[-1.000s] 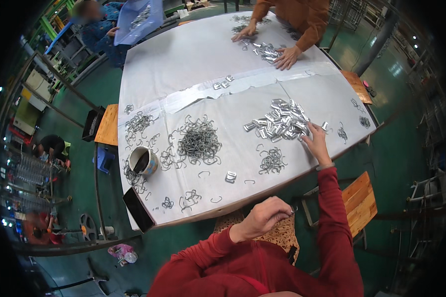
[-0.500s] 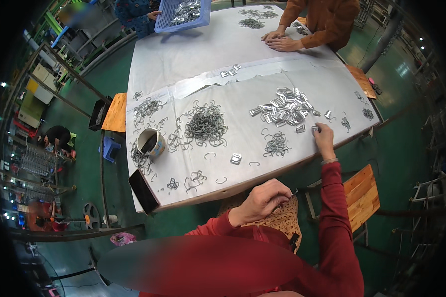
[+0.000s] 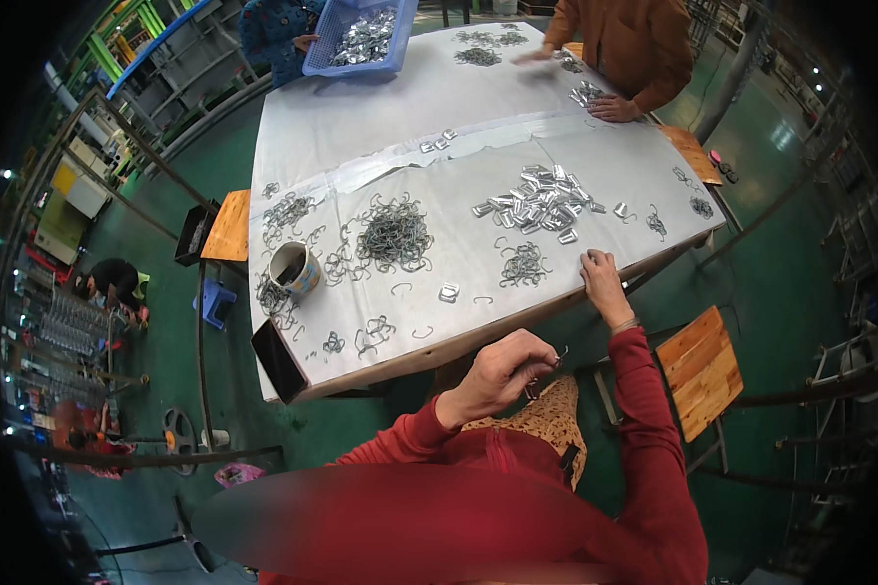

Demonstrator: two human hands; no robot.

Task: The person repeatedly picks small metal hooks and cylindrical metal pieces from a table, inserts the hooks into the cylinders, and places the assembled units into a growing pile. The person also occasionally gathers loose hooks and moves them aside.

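Observation:
My left hand (image 3: 505,372), in front of the table edge over my lap, is closed in a pinch on a small bent wire hook (image 3: 564,357). At the table's near edge is my right hand (image 3: 605,287), its fingers curled together over a metal buckle that they mostly hide. Just beyond it lies a pile of shiny metal buckles (image 3: 541,203). A small heap of wire hooks (image 3: 525,265) is left of my right hand, and a larger heap of hooks (image 3: 393,234) lies farther left. One buckle (image 3: 448,292) sits alone near the front.
On the white-covered table (image 3: 361,127) stand a white tub (image 3: 297,270) and a dark phone (image 3: 279,361) at the left corner. Across it, one person holds a blue basket (image 3: 361,39) of buckles; another person's hand (image 3: 615,107) rests by some buckles. A wooden stool (image 3: 700,370) stands right.
My right hand has drawn back toward me from the buckles, and the buckle at its fingertips has left its spot. The far person's hands have parted. The whole view has shifted slightly.

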